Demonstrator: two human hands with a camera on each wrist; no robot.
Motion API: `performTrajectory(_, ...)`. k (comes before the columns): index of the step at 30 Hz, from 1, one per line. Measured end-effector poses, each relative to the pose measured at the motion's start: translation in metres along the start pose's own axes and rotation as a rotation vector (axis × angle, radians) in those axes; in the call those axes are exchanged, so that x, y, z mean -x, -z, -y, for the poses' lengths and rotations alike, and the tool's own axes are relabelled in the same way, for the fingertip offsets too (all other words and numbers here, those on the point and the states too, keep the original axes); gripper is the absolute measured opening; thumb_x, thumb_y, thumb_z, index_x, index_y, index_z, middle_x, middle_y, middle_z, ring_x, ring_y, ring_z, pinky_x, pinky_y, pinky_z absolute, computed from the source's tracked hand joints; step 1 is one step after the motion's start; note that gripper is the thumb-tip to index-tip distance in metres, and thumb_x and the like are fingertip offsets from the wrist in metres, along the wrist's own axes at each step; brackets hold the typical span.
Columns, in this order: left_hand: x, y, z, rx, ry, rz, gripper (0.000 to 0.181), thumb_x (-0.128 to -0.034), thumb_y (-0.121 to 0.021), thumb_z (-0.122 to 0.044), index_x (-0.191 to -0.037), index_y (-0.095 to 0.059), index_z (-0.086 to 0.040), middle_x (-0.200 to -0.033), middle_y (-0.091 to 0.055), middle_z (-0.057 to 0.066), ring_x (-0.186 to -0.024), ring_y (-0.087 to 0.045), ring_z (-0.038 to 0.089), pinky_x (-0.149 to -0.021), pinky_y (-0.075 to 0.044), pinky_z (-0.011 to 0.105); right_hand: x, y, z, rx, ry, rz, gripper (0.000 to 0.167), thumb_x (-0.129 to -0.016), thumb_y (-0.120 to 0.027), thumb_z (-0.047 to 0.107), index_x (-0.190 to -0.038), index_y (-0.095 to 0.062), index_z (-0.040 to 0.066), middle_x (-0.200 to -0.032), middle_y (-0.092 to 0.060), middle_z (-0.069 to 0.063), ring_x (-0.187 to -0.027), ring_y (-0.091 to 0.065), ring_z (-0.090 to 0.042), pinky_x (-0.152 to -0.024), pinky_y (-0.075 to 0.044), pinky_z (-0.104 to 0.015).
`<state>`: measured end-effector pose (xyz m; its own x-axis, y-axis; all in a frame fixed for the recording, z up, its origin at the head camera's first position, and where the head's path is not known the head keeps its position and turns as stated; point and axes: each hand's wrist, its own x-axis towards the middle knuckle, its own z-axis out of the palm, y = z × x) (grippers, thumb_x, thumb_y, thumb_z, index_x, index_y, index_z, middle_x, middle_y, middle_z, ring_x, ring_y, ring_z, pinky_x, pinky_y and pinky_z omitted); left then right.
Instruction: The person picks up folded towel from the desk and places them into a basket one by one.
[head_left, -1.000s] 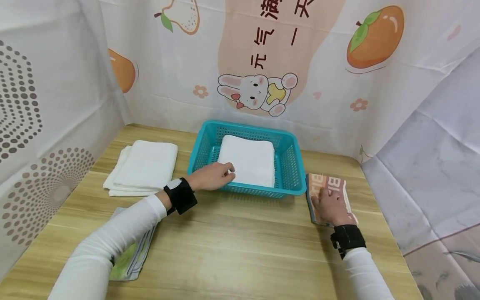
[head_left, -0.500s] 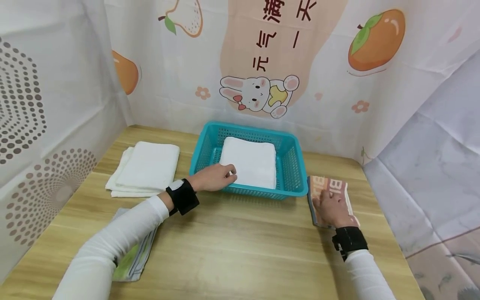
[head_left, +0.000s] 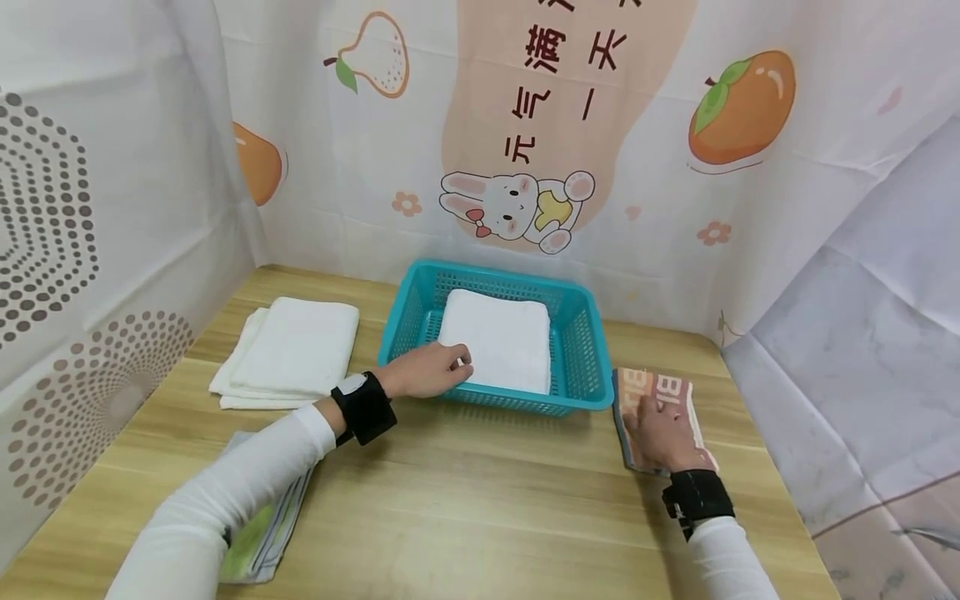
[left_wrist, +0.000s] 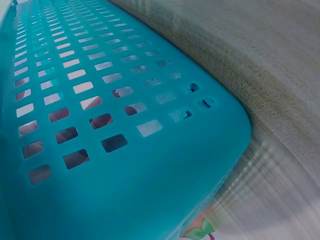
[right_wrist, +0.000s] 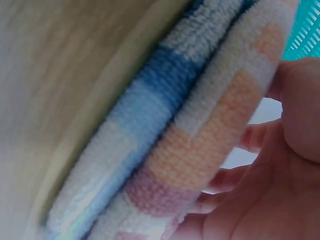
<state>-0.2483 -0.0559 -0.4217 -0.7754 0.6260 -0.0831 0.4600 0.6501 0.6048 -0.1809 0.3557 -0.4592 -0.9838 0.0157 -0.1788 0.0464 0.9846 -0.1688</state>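
My left hand (head_left: 427, 370) reaches over the front left rim of a turquoise perforated basket (head_left: 525, 402), fingers loosely curved beside a folded white towel (head_left: 498, 337) that lies inside. Through the holes of the basket's wall (left_wrist: 145, 175) in the left wrist view, parts of the fingers show; whether they touch the towel is hidden. My right hand (head_left: 663, 435) rests on a folded orange, maroon and white towel (head_left: 637, 383) with lettering, just right of the basket. The right wrist view shows the right hand (right_wrist: 265, 190) against this towel's thick folded edge (right_wrist: 200, 145), with blue on its lower layer.
Several layers of folded white towel (head_left: 303, 346) lie at the back left of the wooden table (head_left: 465, 508). A green and grey striped towel (head_left: 270, 533) lies nearer, partly under my left forearm. Printed curtains (head_left: 337, 183) stand behind and on both sides.
Both hands keep their places at the basket and on the patterned towel. The head view has tilted up a little, so everything appears lower in it.
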Motion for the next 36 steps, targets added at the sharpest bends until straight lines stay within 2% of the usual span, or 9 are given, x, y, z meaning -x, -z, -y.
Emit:
performTrajectory(12,0.001,-0.002,0.000,0.005,-0.005,0.011,0.035,-0.1055,-0.043,-0.035,-0.123,-0.062,-0.011,-0.095,-0.069,-0.002,-0.070,-0.058,0.012,-0.072,-0.049,0.032,0.005,-0.005,-0.001,0.024,-0.011,0.006,0.058,-0.105,-0.040,0.032,-0.138,-0.033,-0.015,-0.127,-0.033,-0.055,-0.113,-0.039,-0.069,-0.093,-0.038,-0.070)
performTrajectory(18,-0.001,-0.001,0.000,0.009,-0.013,0.002,0.035,-0.1056,-0.042,-0.035,-0.121,-0.062,-0.011,-0.088,-0.068,-0.004,-0.065,-0.056,0.012,-0.068,-0.048,0.032,0.011,-0.004,0.001,0.006,-0.001,-0.019,0.056,-0.105,-0.040,0.032,-0.134,-0.033,-0.015,-0.124,-0.032,-0.057,-0.114,-0.035,-0.072,-0.094,-0.034,-0.072)
performTrajectory(23,-0.003,0.000,-0.001,-0.006,-0.025,0.008,0.035,-0.1059,-0.041,-0.034,-0.122,-0.062,-0.010,-0.089,-0.068,-0.003,-0.065,-0.055,0.012,-0.069,-0.048,0.031,0.017,-0.003,0.003,0.003,-0.004,-0.029,0.054,-0.105,-0.040,0.031,-0.131,-0.034,-0.016,-0.122,-0.032,-0.056,-0.114,-0.036,-0.071,-0.096,-0.032,-0.072)
performTrajectory(32,-0.001,-0.001,0.000,-0.013,-0.002,0.010,0.036,-0.1062,-0.040,-0.035,-0.122,-0.062,-0.011,-0.097,-0.069,-0.001,-0.071,-0.058,0.013,-0.072,-0.048,0.031,0.027,-0.003,0.008,-0.056,-0.009,0.031,0.056,-0.105,-0.040,0.033,-0.134,-0.033,-0.014,-0.127,-0.028,-0.057,-0.116,-0.030,-0.074,-0.096,-0.031,-0.074)
performTrajectory(36,0.000,-0.001,0.001,0.000,0.002,0.007,0.036,-0.1060,-0.041,-0.035,-0.123,-0.062,-0.011,-0.100,-0.070,0.001,-0.073,-0.058,0.014,-0.073,-0.048,0.033,0.030,-0.004,0.010,-0.064,-0.007,0.031,0.055,-0.105,-0.041,0.032,-0.134,-0.033,-0.013,-0.126,-0.027,-0.057,-0.116,-0.029,-0.074,-0.095,-0.031,-0.074)
